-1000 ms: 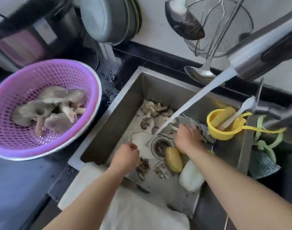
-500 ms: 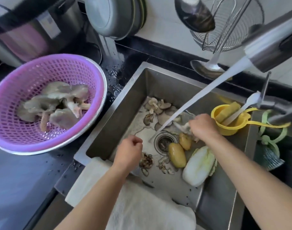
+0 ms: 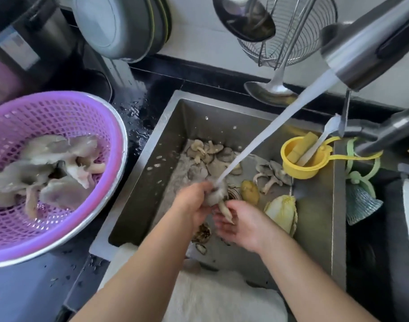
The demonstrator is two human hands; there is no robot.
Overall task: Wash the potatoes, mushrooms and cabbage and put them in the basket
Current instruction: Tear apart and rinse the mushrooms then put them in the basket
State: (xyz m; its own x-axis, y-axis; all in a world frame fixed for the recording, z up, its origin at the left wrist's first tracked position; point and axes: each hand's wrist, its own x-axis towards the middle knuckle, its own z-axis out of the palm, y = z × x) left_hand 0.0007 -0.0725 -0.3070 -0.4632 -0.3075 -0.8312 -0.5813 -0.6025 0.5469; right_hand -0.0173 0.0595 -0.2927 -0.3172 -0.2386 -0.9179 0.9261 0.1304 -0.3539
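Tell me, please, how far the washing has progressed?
Done: several mushrooms lie in the purple basket. In hand: both hands hold one mushroom under the running water. Left: more mushrooms, a potato and the cabbage in the sink.

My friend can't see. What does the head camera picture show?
Two hands, left hand and right hand, hold a pale grey oyster mushroom under running tap water over a steel sink. Washed mushrooms lie in a purple plastic basket on the left.
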